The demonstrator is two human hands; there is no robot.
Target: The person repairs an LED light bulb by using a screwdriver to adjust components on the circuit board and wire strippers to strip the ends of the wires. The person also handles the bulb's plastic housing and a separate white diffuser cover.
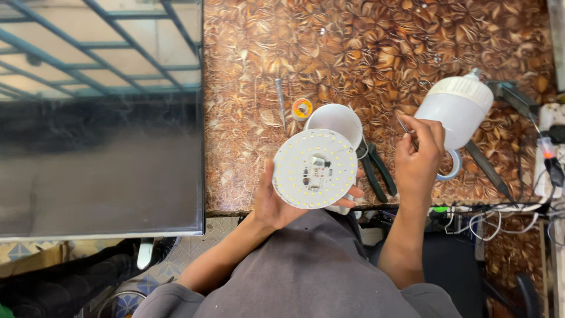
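Closest to me, left hand (272, 203) is gripping the round LED board (315, 169) by its edge, face up, fingers clamped underneath. Just beyond that grip I'm seeing a white cup housing (336, 121). Right hand (418, 154) is pinching a thin probe (405, 128), touching the big white bulb (456, 109); pliers (375, 171) are lying between both grips.

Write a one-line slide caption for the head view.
Left hand holds a round LED board face-up while the right hand pinches a thin metal tool beside a white bulb housing.
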